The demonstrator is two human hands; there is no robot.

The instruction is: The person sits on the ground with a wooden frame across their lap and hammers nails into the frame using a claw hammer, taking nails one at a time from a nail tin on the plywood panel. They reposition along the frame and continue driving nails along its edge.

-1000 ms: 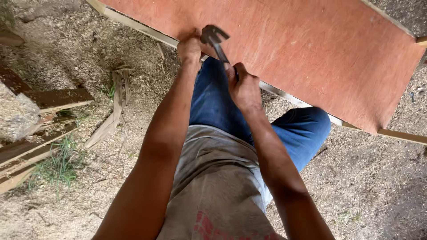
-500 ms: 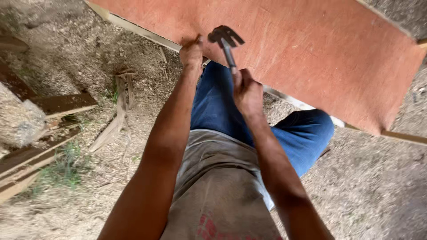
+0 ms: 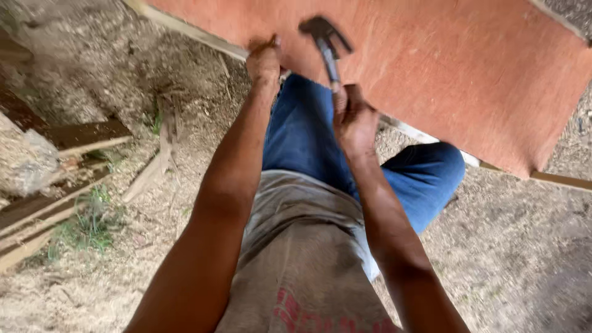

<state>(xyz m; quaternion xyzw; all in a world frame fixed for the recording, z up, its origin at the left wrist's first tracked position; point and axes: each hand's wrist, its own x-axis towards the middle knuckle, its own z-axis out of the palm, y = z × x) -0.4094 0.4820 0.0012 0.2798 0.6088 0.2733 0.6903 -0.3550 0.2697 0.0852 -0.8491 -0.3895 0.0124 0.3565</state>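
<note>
The right hand (image 3: 354,120) is clamped low on the handle of a claw hammer (image 3: 327,43), whose head hangs over the reddish board (image 3: 468,74). The hammer looks head-heavy and stiff, best gripped low on the shaft as here. The left hand (image 3: 264,61) pinches something at the board's near edge; what it holds is too small to tell. The board seems thin, stiff and wide, framed by pale battens (image 3: 185,31). The knees lie under it. Left, scrap planks (image 3: 74,139) lie on the sawdust ground (image 3: 524,246), well apart.
</note>
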